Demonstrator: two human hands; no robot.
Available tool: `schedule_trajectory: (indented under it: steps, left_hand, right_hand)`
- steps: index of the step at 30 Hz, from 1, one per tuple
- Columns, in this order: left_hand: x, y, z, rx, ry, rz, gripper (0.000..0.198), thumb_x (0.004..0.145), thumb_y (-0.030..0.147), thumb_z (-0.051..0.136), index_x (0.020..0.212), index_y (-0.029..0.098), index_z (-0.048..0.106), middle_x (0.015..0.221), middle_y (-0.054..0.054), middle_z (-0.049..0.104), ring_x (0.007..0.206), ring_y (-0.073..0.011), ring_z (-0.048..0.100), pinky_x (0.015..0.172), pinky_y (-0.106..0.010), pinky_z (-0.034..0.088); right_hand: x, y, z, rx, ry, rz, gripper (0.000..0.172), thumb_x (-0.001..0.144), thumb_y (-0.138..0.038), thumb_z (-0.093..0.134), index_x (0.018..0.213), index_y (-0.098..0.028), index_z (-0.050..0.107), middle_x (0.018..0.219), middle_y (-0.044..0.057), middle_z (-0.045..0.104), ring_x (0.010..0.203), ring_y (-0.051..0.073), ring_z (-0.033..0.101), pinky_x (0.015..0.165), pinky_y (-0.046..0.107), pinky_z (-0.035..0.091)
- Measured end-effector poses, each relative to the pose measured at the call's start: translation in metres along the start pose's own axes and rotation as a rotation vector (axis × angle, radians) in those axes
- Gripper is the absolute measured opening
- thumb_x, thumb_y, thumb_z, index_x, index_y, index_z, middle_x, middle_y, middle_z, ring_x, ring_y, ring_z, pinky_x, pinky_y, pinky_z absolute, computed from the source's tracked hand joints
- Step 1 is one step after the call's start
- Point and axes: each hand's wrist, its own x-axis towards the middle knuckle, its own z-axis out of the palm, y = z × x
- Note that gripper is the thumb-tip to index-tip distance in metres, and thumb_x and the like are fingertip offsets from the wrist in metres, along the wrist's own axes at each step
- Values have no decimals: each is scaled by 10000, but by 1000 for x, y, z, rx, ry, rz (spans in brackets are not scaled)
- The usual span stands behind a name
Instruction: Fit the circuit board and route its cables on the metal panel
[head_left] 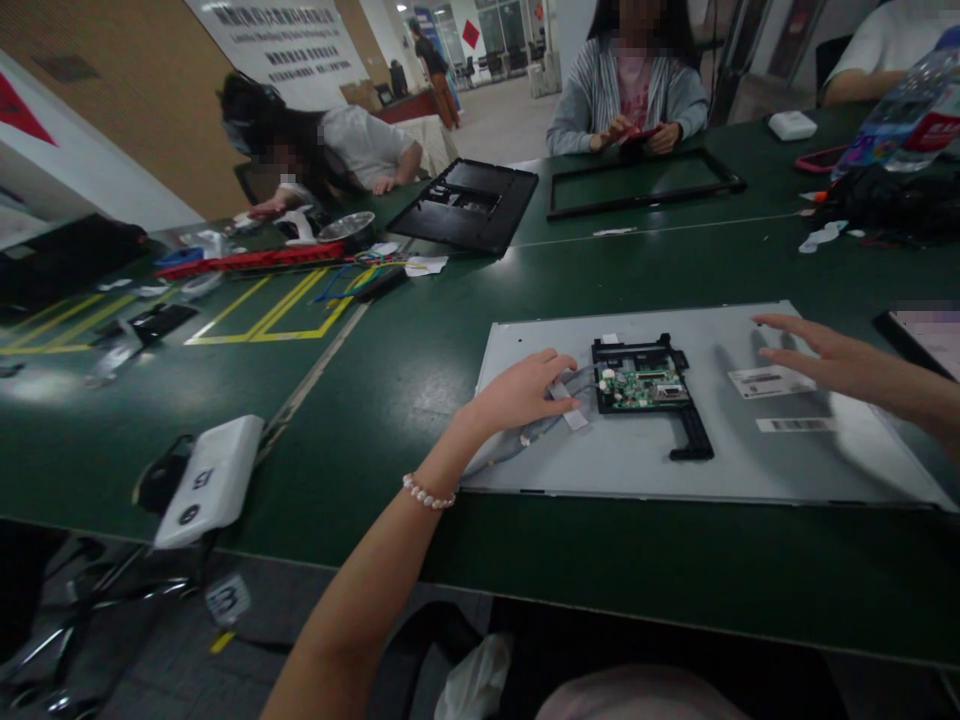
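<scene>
On the green table lies a grey metal-backed display panel (637,470). A black plastic bracket (694,435) with a green circuit board (637,390) sits at its middle. Grey cables (577,380) run from the board's left side toward the panel's near left edge. My left hand (517,390) rests over these cables, fingers curved and apart from the thumb, which lies across a pale strip of tape (574,415). Above the panel's right part my right hand (832,360) hovers, open, near a white label (772,381) and a barcode sticker (795,425).
A black plastic back cover (469,205) and an empty black frame (645,190) lie across the table. To the left are a white device (214,475) and a red strip (255,262) among wires. Several people are around; a bottle (907,115) stands far right.
</scene>
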Motion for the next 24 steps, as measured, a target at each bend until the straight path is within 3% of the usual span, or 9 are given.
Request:
schedule_trajectory:
  steps: [3,7,12,16,21,24]
  left_hand:
    - [0,1,-2,2,-3,-4,400,884,456,545,1185,192,555,996,-72,560,889,-209,551,767,-321,426]
    - [1,1,-2,-34,63,-17,405,894,462,545,1193,189,567,980,-70,596,859,-199,572,771,-330,443]
    - [3,-9,-3,-168,358,-165,377,934,385,490,1259,196,520,1063,-77,646,955,-192,606,830,-334,479]
    - [1,-40,-4,-295,552,-340,397,898,357,512,1265,208,490,1241,-101,597,1133,-220,575,875,-342,493]
    - [-11,-75,-13,-534,501,-658,525,861,433,553,1319,198,453,1345,-138,548,1258,-264,512,1036,-415,404]
    - [-18,-82,-21,-664,440,-713,527,833,470,587,1279,208,487,1321,-130,575,1272,-276,501,1051,-440,392]
  right_hand:
    - [0,10,-9,74,-131,99,607,858,-576,534,1434,-413,438,1525,105,410,1340,384,431,1040,566,403]
    - [3,16,-13,184,-144,157,583,851,-581,546,1412,-465,436,1553,54,371,1385,365,370,1092,584,330]
    - [1,2,-16,406,-103,184,470,857,-474,576,1325,-441,536,1497,47,461,1376,282,405,1107,450,348]
    - [-1,-10,-24,524,-59,220,355,844,-385,587,1196,-403,631,1456,67,510,1347,268,445,1114,426,328]
    - [-4,-10,-30,653,-83,244,273,823,-341,569,1065,-397,685,1392,54,576,1291,304,507,1137,544,252]
    - [-4,-9,-33,716,-92,236,246,796,-315,584,998,-367,714,1363,80,598,1265,308,535,1130,524,288]
